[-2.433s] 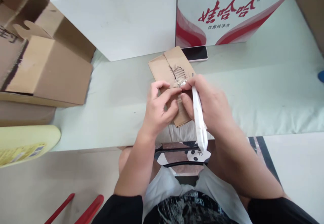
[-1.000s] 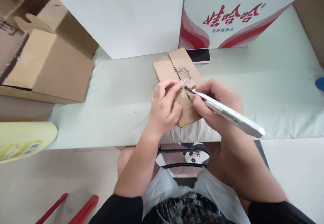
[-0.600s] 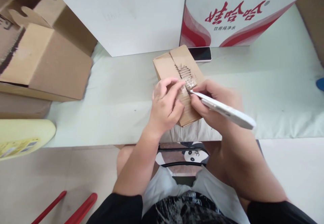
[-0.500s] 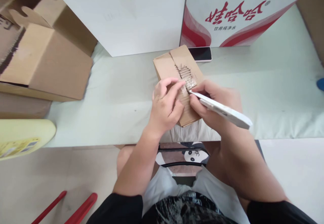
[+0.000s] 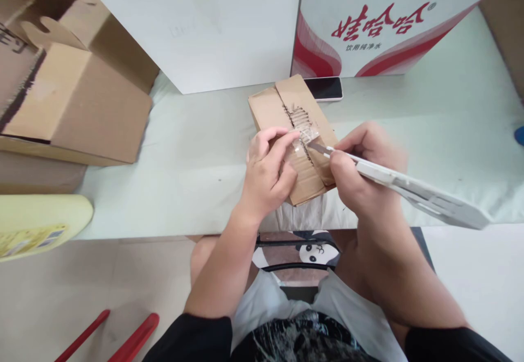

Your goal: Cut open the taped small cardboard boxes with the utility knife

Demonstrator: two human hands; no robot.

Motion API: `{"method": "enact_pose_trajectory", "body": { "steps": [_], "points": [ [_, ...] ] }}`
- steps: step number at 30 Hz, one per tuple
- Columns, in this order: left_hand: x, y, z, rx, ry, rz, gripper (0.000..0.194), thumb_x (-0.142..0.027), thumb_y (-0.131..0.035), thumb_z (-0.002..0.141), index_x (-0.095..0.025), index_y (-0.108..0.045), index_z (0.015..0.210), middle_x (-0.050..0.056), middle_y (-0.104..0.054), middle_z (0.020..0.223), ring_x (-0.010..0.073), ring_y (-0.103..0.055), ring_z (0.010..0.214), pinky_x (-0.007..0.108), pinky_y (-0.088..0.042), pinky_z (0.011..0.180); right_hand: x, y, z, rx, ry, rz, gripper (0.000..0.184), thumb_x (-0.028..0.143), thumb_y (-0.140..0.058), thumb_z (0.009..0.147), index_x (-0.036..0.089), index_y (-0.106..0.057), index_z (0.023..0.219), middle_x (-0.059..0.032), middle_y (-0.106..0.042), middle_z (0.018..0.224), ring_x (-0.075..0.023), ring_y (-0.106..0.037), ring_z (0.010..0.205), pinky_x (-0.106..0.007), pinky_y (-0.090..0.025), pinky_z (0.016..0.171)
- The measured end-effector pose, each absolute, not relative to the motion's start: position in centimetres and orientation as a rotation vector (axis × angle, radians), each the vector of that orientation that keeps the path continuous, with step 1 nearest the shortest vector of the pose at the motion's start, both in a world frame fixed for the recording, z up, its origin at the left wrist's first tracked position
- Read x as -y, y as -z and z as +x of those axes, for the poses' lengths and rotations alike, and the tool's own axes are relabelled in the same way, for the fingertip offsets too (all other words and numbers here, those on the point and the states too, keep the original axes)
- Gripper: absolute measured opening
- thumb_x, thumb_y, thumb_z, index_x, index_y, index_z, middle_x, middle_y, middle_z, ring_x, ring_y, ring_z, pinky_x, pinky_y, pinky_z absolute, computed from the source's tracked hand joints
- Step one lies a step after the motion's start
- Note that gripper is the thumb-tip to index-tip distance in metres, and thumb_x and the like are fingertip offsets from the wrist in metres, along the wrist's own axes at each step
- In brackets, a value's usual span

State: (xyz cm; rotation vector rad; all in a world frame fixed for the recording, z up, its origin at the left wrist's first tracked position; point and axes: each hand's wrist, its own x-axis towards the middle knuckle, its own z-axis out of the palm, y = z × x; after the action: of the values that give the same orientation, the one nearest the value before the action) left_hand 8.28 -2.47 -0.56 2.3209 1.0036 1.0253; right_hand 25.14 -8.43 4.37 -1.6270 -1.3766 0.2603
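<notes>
A small brown cardboard box (image 5: pixel 268 105) lies at an angle on the table, with a row of dark marks and a strip of clear tape (image 5: pixel 307 134) along its top seam. My left hand (image 5: pixel 270 168) presses and steadies the box from its left side, fingers curled, the index fingertip on the tape. In my right hand (image 5: pixel 368 168) is a white utility knife (image 5: pixel 426 193), gripped near its front between thumb and fingers. Its dark blade points left, with the tip just over or at the right end of the tape; contact is hard to tell.
A phone (image 5: pixel 327 88) lies behind the box, before two large white cartons (image 5: pixel 229 34). Open brown cartons (image 5: pixel 98 111) stand at left, near a pale yellow bottle (image 5: pixel 41 223). The table's (image 5: pixel 184 187) front edge runs just above my lap. Red legs (image 5: pixel 135 337) show below left.
My right hand has drawn back to the right with the utility knife, exposing more of its blade and the box's right side. My left hand and the box stay put.
</notes>
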Motion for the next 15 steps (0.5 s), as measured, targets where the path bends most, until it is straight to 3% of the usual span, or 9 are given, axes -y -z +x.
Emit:
{"method": "enact_pose_trajectory", "body": {
  "steps": [6, 15],
  "points": [
    [2.53, 0.28, 8.38, -0.988, -1.04, 2.293, 0.044, -0.026, -0.044, 0.096, -0.02, -0.058, 0.138, 0.013, -0.058, 0.136, 0.0256, -0.054, 0.132, 0.041, -0.04, 0.12, 8.3, -4.13, 24.94, 1.424, -0.3, -1.696, 0.007, 0.031, -0.067, 0.085, 0.028, -0.061, 0.084, 0.0032, -0.069, 0.069, -0.0142, -0.059, 0.056, -0.028, -0.048, 0.055],
    [2.5, 0.38, 8.4, -1.007, -1.033, 2.307, 0.044, -0.027, -0.043, 0.097, -0.019, -0.057, 0.138, 0.013, -0.058, 0.137, 0.0261, -0.055, 0.132, 0.041, -0.041, 0.119, 8.12, -4.58, 24.86, 1.453, -0.403, -1.778, 0.012, 0.04, -0.068, 0.085, 0.03, -0.066, 0.09, 0.0015, -0.074, 0.077, -0.0188, -0.066, 0.063, -0.033, -0.052, 0.063]
  ]
}}
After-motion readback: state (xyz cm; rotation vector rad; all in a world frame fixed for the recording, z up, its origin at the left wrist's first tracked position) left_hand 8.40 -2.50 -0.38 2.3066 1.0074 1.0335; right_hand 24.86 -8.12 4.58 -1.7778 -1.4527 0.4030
